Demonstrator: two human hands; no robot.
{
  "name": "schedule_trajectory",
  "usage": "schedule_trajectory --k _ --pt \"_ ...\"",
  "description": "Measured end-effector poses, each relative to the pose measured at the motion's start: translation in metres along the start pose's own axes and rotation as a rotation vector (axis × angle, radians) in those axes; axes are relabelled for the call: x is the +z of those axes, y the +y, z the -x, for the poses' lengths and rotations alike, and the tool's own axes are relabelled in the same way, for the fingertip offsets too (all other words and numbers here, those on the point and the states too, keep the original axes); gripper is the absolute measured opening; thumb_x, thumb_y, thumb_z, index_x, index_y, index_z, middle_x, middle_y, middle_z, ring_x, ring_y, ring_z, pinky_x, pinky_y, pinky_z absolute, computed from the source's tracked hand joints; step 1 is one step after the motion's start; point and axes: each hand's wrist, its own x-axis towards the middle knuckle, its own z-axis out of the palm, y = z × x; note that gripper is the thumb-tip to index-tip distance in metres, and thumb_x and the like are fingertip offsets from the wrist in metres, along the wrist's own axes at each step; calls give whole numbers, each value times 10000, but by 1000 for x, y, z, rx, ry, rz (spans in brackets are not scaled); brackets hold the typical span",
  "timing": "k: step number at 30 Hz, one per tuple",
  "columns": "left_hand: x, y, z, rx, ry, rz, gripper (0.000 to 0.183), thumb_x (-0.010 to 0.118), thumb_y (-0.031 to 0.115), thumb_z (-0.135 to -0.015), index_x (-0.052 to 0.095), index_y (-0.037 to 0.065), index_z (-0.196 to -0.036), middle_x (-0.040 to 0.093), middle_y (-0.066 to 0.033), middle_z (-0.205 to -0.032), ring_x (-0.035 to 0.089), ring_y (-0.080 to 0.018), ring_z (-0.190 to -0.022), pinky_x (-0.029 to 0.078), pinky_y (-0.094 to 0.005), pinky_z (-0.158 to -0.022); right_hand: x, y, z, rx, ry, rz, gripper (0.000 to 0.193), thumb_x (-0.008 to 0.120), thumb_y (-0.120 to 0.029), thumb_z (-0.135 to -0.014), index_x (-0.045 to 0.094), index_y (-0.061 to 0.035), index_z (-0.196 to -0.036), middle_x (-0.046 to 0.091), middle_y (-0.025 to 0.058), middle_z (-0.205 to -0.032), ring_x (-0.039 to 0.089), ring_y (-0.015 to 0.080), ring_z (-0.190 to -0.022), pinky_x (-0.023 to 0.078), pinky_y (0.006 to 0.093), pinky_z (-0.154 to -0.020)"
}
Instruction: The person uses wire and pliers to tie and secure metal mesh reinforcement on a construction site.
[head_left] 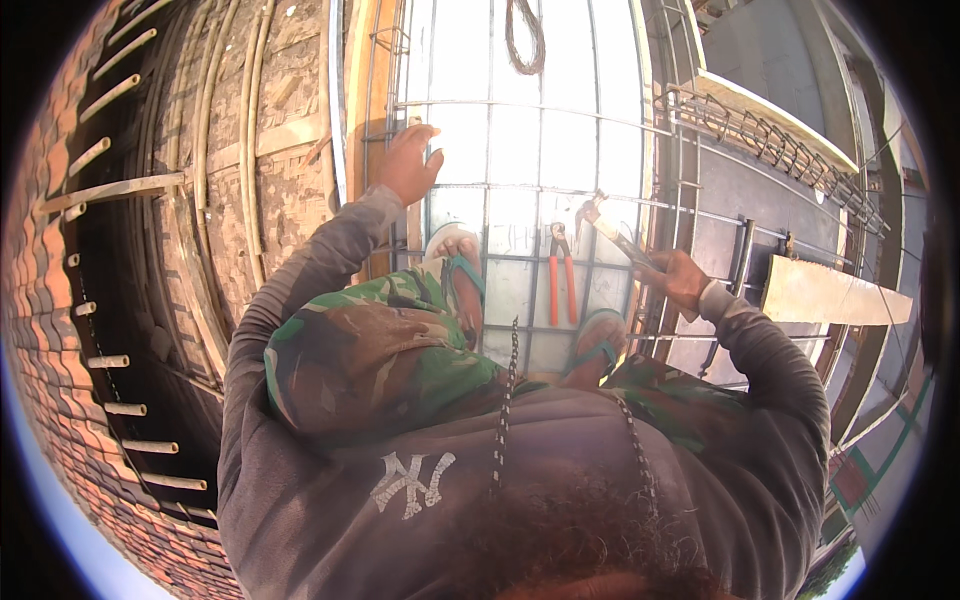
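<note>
So I had the hammer (617,238) gripped in my right hand (683,280), its handle slanting up-left from my fist. My left hand (405,168) was across by the wooden edge board (362,100), thumb apart, couldn't tell if it pinched anything. Pincers (554,285) lay nearer my right, with a decent gap over the rebar grid (540,188) between hands.
</note>
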Motion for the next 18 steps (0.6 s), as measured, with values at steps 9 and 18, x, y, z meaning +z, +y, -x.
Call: schedule_trajectory --k 9,18 --pt "55 -73 -109 -13 56 -414 232 646 204 -991 662 64 -1175 637 -159 -1154 659 -362 -1097 551 -463 -961 28 27 47 191 11 63 374 724 -400 -943 789 -31 -961 667 102 -711 638 217 -671 521 396 -668" --pt "49 -73 -80 135 -35 -407 181 577 216 -1032 692 115 -1128 648 -118 -1142 668 -354 -1051 552 -461 -904 45 45 48 161 103 302 459 681 -511 -921 805 -81 -1024 742 203 -896 722 387 -890 546 493 -834"
